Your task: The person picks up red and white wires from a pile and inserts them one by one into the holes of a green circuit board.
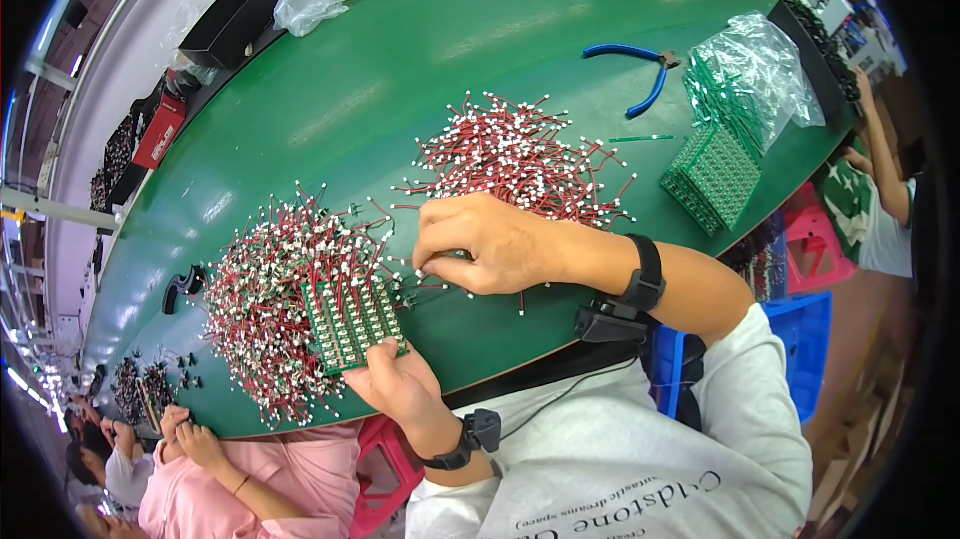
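My left hand (400, 384) grips a green circuit board panel (352, 327) by its near edge, thumb on top. Rows of small white connectors cover the panel, and red wires stand up from its far part. Just right of it, my right hand (485, 239) is closed in a pinch at a thin red wire with white ends, mostly hidden by the fingers. Against the panel's left side lies a large heap of wired boards (265, 309). Beyond my right hand spreads a pile of loose red wires with white connectors (510, 154).
Blue-handled pliers (655, 89) lie at the back right. Near them are a stack of green panels (715, 179), green strips (722, 104) and a clear plastic bag (775, 69). A black tape dispenser-like object (182, 289) sits left. A co-worker in pink (250, 479) sits at my left.
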A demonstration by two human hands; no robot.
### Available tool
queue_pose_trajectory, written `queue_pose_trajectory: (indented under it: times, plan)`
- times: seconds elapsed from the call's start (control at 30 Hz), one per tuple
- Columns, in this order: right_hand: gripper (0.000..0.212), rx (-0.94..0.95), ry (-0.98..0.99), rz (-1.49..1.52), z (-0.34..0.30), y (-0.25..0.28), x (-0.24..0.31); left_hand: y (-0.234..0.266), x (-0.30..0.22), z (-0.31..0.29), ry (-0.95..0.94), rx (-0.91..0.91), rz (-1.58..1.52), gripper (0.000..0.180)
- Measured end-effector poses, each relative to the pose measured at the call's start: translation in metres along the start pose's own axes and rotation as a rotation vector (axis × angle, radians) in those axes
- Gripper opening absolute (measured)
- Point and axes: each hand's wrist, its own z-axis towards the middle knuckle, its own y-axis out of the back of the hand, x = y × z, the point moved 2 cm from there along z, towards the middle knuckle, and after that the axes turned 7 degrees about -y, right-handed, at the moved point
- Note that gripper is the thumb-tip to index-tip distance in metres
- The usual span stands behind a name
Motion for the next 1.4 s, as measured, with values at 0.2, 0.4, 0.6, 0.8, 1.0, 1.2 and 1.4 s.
queue_pose_trajectory:
  times: [0.2,0.4,0.6,0.8,1.0,1.2,1.4]
  plan:
    - [0.010,-0.041,0.032,0.039,-0.001,-0.003,0.002,-0.011,0.001,-0.002,0.008,-0.005,-0.009,0.057]
    - [0.010,-0.180,0.204,-0.089,-0.003,-0.004,0.012,-0.012,0.008,-0.001,0.008,0.069,-0.048,0.056]
    - [0.014,-0.294,0.402,-0.352,-0.009,-0.014,0.035,-0.023,0.007,-0.005,0.030,0.045,-0.023,0.054]
    - [0.013,-0.214,0.092,-0.274,-0.015,-0.026,0.028,-0.026,0.011,-0.010,0.034,0.089,-0.042,0.052]
    - [0.009,-0.246,0.086,-0.294,-0.017,-0.029,0.025,-0.030,0.013,-0.012,0.019,0.108,-0.050,0.054]
    - [0.013,-0.188,0.051,-0.260,-0.016,-0.026,0.026,-0.026,0.013,-0.013,0.007,0.124,-0.045,0.054]
    - [0.013,-0.235,0.090,-0.295,-0.017,-0.031,0.025,-0.024,0.013,-0.014,0.004,0.159,-0.038,0.052]
